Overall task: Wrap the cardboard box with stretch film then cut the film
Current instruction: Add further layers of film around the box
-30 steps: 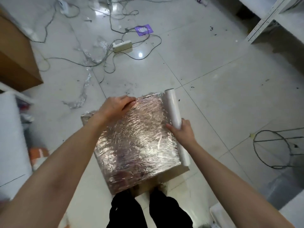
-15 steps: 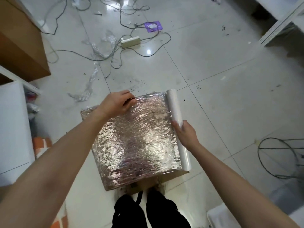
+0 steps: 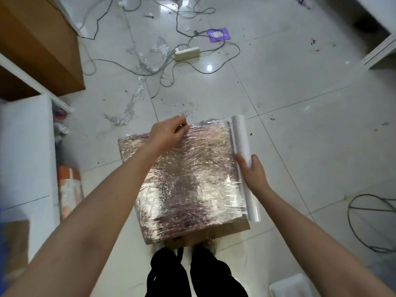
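The cardboard box (image 3: 188,183) stands on the floor in front of my feet, its top covered with shiny crinkled stretch film. The white film roll (image 3: 241,138) lies along the box's right edge, running from far to near. My right hand (image 3: 252,172) grips the roll around its middle. My left hand (image 3: 169,132) rests on the box's far edge with curled fingers that seem to pinch the film there. A bare strip of cardboard shows at the box's near right corner.
Cables and a power strip (image 3: 187,54) lie on the tiled floor beyond the box, with scraps of film (image 3: 128,108) to the far left. A large brown carton (image 3: 38,43) and white foam blocks (image 3: 25,146) stand at left. A wire ring (image 3: 372,221) lies at right.
The view has tilted, so the box sits lower in frame. My left hand's fingers have curled tighter at the far edge. My right hand keeps its grip on the roll.
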### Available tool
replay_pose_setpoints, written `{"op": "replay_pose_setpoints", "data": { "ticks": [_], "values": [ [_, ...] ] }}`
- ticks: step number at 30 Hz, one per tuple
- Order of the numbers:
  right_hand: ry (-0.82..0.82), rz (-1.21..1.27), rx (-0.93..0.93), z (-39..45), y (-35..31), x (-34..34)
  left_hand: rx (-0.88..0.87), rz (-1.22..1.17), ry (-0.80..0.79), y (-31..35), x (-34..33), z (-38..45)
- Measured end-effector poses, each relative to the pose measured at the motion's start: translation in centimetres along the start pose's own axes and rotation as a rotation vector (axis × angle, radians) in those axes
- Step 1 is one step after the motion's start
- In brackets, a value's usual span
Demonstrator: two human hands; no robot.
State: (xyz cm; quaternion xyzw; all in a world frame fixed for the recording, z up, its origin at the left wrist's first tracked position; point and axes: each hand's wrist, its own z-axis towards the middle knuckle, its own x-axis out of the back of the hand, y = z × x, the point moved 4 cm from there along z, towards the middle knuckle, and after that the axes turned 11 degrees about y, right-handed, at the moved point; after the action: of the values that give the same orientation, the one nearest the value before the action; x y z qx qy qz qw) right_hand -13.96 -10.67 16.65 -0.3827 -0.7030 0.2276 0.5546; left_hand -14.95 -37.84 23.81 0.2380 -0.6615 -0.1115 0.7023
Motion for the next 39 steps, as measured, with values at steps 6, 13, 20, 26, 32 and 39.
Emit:
{"op": "replay_pose_setpoints", "data": {
  "ticks": [6, 13, 20, 26, 32, 39],
  "values": [
    [-0.015, -0.012, 0.045, 0.8, -0.5, 0.5, 0.031, 0.034, 0.171, -0.5, -0.1, -0.4],
    [0.026, 0.030, -0.037, 0.8, 0.9, -0.3, -0.021, 0.063, 0.233, -0.2, -0.3, -0.9],
    [0.048, -0.132, -0.029, 0.9, 1.5, -0.5, -0.046, 0.066, 0.249, -0.3, -0.2, -1.3],
    [0.047, -0.074, -0.081, 0.9, 1.6, -0.9, -0.094, 0.053, 0.252, -0.2, 0.0, -1.1],
    [0.005, -0.050, -0.111, 1.4, 1.8, -1.5, -0.205, 0.101, 0.255, -0.2, -0.3, -1.2],
    [-0.047, 0.003, -0.047, 1.6, 1.8, -2.0, -0.400, 0.495, 0.232, 1.4, -3.6, -2.6]
  ]
}}
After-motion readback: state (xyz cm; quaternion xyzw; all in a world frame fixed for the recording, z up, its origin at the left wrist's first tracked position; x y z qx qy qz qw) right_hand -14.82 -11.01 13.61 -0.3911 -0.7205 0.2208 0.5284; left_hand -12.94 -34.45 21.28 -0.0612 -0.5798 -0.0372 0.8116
